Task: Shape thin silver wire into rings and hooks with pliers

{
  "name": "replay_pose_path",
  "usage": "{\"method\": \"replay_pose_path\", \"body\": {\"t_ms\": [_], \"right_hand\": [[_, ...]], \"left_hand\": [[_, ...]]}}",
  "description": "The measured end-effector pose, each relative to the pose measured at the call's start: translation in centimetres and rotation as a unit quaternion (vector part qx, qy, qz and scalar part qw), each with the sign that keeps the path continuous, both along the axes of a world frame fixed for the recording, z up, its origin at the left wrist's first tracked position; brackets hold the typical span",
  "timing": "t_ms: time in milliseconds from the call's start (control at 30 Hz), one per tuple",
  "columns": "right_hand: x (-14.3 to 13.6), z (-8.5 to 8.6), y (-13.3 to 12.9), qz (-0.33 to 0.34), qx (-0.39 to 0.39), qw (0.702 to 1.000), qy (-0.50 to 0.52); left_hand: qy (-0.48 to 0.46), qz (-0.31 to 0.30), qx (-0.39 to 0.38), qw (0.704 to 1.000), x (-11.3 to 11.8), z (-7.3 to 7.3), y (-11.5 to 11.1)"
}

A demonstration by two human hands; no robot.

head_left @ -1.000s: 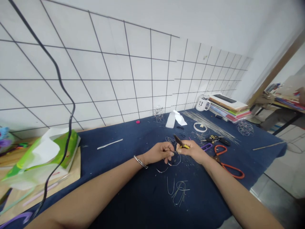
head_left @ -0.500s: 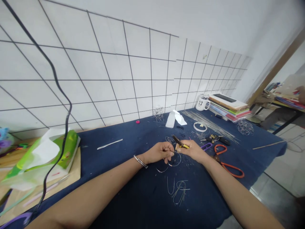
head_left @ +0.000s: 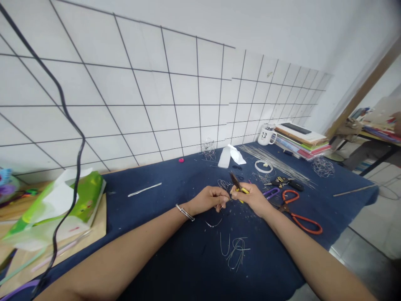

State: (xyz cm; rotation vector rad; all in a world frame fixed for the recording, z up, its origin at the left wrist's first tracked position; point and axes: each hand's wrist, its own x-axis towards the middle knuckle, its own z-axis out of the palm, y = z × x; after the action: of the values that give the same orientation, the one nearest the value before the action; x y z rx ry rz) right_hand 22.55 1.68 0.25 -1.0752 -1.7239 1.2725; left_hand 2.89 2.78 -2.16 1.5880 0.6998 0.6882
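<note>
One pair of pliers (head_left: pixel 234 181) sits gripped in the right fingers (head_left: pixel 238 195), beside closely pinched left fingers (head_left: pixel 221 192).

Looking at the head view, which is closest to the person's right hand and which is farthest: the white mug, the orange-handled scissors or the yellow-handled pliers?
1. Yellow-handled pliers: held in the right hand.
2. Orange-handled scissors: lying to that hand's right.
3. White mug: at the back, well beyond the hand.

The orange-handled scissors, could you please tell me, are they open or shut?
Open: the orange-handled scissors lie with their two handle loops spread wide apart.
</note>
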Motion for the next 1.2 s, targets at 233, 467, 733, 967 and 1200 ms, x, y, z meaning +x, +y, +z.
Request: {"method": "replay_pose_path", "body": {"t_ms": [233, 467, 733, 967, 1200], "right_hand": [[0.28, -0.03, 0.23, -0.018, -0.004, 1.000, 0.007], [0.19, 0.02, 0.15, -0.020, -0.009, 1.000, 0.013], [0.14, -0.24, 0.18, -0.015, -0.010, 1.000, 0.014], [0.37, 0.07, 0.16, -0.002, 0.022, 0.999, -0.037], [0.98, 0.65, 0.47, -0.018, 0.128, 0.976, -0.174]], "left_hand": [[0.006, 0.020, 0.016, 1.000, 0.05, -0.11, 0.07], [-0.006, 0.022, 0.018, 1.000, 0.11, -0.05, -0.01], [-0.008, 0.026, 0.018, 0.999, 0.05, -0.36, 0.17], [-0.003, 0.037, 0.035, 0.999, 0.00, -0.08, -0.05], [0.002, 0.060, 0.053, 0.997, 0.03, 0.05, -0.14]]}}
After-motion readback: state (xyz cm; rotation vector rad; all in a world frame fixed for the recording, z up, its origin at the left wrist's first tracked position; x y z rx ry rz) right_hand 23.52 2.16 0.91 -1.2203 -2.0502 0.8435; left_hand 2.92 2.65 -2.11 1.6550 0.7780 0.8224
